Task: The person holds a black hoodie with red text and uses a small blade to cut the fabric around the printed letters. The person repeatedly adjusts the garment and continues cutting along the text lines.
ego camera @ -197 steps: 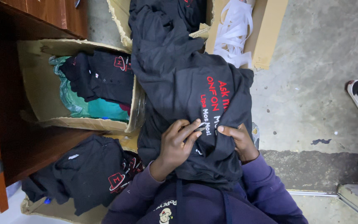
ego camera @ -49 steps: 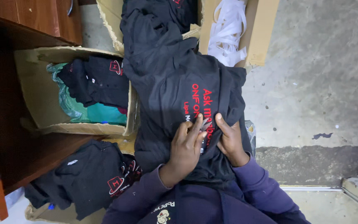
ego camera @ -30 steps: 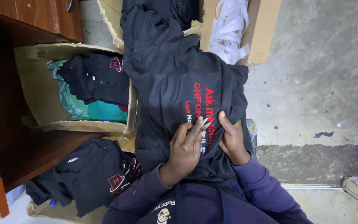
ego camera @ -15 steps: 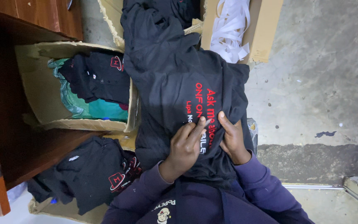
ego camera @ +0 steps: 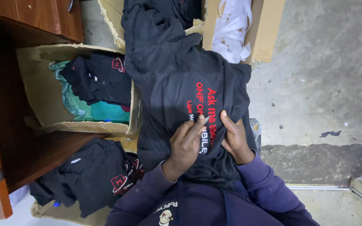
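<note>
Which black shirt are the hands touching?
The big black shirt with red lettering, spread in the middle under both hands. The others lie apart: some in the cardboard box, one pile lower left.

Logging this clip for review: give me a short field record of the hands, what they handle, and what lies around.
left hand: left hand pressing on the black shirt, fingers at a small pale piece on the red print
right hand: right hand holding the shirt's fold
left side: cardboard box with black and green clothes
lower left: pile of black shirts
top: box of white strips
ground: concrete floor
</note>
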